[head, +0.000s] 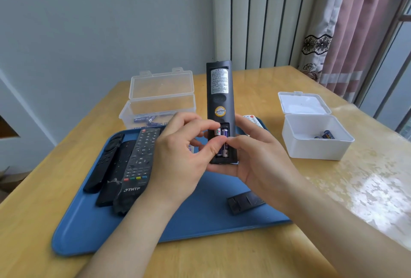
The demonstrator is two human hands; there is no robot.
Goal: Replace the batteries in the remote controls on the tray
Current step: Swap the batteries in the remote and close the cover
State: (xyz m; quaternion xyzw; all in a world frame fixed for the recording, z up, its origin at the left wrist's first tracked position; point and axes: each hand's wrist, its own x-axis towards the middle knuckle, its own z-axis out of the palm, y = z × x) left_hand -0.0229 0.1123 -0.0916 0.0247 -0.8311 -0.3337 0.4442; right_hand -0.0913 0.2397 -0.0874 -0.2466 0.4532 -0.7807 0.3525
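Observation:
My right hand (255,157) grips a black remote (219,91) upright, back side toward me, above the blue tray (200,217). Its battery compartment is uncovered and two batteries (223,142) sit inside. The thumb and forefinger of my left hand (180,151) pinch at the left battery in the compartment. The remote's black battery cover (245,202) lies loose on the tray near my right wrist. Three black remotes (135,166) lie side by side at the tray's left. A white remote (254,121) peeks out behind my right hand.
A clear plastic box (160,100) with its lid up holds several batteries at the back left. A white box (315,137), lid up, holds a few batteries at the right. All stand on a wooden table (244,255). Curtains hang at the far right.

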